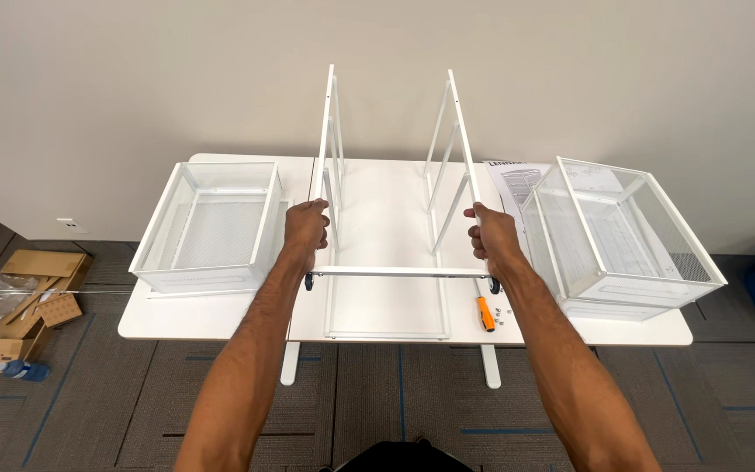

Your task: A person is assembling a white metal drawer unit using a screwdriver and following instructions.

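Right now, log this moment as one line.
left hand: grips left side rail | right hand: grips right side rail | white metal castered frame: on white table, between two white mesh baskets

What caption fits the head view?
Both hands, left hand and right hand, grip a white metal frame on the table.

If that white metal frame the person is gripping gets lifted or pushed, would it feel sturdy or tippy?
The white frame is thin open tubing, so it is probably light for its size. The left hand and right hand each grip a side, which suggests it may flex. Small casters at its near corners could let it roll on the table.
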